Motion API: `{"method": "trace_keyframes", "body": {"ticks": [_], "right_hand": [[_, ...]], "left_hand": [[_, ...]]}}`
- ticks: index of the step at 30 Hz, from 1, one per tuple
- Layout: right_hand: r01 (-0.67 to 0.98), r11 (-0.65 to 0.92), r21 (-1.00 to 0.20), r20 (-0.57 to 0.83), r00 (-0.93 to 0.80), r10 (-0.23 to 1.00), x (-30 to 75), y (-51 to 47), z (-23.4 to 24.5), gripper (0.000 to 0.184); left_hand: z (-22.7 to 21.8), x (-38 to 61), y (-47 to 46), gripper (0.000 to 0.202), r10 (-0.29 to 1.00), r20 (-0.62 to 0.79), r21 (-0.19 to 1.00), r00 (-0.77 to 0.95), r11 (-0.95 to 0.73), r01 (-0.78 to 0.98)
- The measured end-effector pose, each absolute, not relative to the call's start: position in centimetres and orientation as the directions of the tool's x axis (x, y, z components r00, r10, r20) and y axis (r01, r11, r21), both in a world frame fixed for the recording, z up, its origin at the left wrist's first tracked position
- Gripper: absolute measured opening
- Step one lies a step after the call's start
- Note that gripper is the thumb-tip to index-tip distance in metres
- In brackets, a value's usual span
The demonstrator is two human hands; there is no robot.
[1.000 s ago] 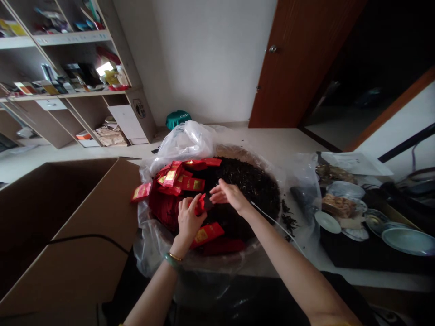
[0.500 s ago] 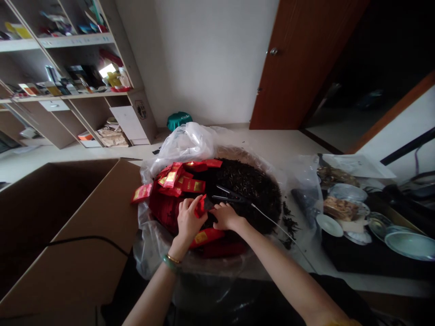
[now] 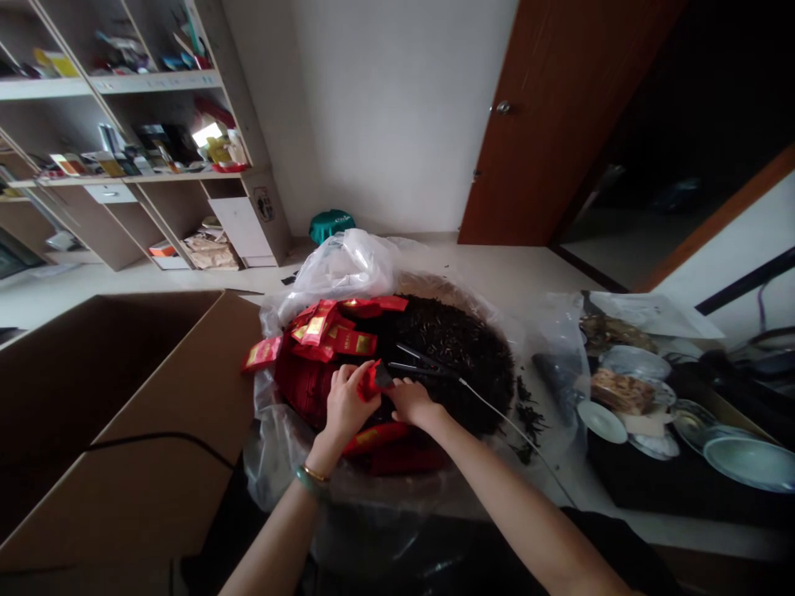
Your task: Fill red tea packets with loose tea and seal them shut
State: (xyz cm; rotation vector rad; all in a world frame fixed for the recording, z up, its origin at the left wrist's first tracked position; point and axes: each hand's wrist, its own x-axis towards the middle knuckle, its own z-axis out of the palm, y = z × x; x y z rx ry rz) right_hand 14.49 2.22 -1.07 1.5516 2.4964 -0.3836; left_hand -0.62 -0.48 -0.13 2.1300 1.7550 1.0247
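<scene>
A wide basket lined with clear plastic (image 3: 279, 463) holds a heap of dark loose tea leaves (image 3: 460, 348) on the right and a pile of red packets (image 3: 323, 331) on the left. My left hand (image 3: 344, 401) is closed on a small open red packet (image 3: 371, 378) above the leaves. My right hand (image 3: 407, 401) is right beside the packet's mouth, fingers curled down at the tea; what they hold is hidden. A black clip-like tool with a white cord (image 3: 422, 364) lies on the leaves just beyond my right hand. More red packets (image 3: 378, 434) lie below my hands.
A large open cardboard box (image 3: 124, 414) stands at the left. Dishes and plates (image 3: 627, 389) crowd a dark table at the right. Shelves with clutter (image 3: 142, 149) line the back left wall, and a brown door (image 3: 546, 116) stands behind.
My right hand has drawn back from over the tea heap toward me, uncovering the black tool, and now sits beside the packet. My left hand has kept its hold on the packet.
</scene>
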Motion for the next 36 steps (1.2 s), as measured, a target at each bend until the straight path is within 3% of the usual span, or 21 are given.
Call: {"method": "trace_keyframes", "body": {"ticks": [5,8,11,14,18,22,28,36], "right_hand": [[0.886,0.434,-0.162,-0.256,-0.463,0.849,14.7,2.4,-1.1,0.056],[0.875,0.419,-0.242,-0.199,-0.468,0.861,15.2,2.7,-0.6,0.044],[0.82,0.376,-0.432,-0.053,-0.44,0.897,15.9,3.3,0.5,0.034],[0.616,0.331,-0.715,0.137,-0.341,0.93,16.6,3.8,2.1,0.031],[0.367,0.335,-0.868,0.25,-0.26,0.933,17.2,3.7,4.6,0.026],[0.313,0.362,-0.878,0.275,-0.289,0.917,17.1,2.6,6.4,0.028],[0.49,0.438,-0.753,0.302,-0.334,0.893,16.6,1.8,6.9,0.024],[0.625,0.427,-0.653,0.306,-0.298,0.904,16.4,1.9,5.9,0.037]], "left_hand": [[-0.2,-0.7,-0.4,0.055,0.923,0.383,0.596,0.044,-0.283,0.751],[-0.3,-1.1,-0.3,0.054,0.923,0.384,0.636,0.02,-0.28,0.719],[-0.8,-1.6,0.0,0.053,0.921,0.389,0.668,-0.019,-0.268,0.694],[-1.1,-1.7,0.2,0.054,0.924,0.382,0.671,-0.029,-0.255,0.697],[-1.1,-1.2,0.1,0.055,0.93,0.368,0.631,-0.01,-0.241,0.738],[-0.6,-0.2,0.1,0.056,0.932,0.361,0.591,0.021,-0.246,0.768],[-0.9,0.3,0.0,0.054,0.923,0.383,0.587,0.039,-0.276,0.761],[-1.0,0.1,-0.3,0.051,0.924,0.381,0.631,0.03,-0.284,0.722]]}}
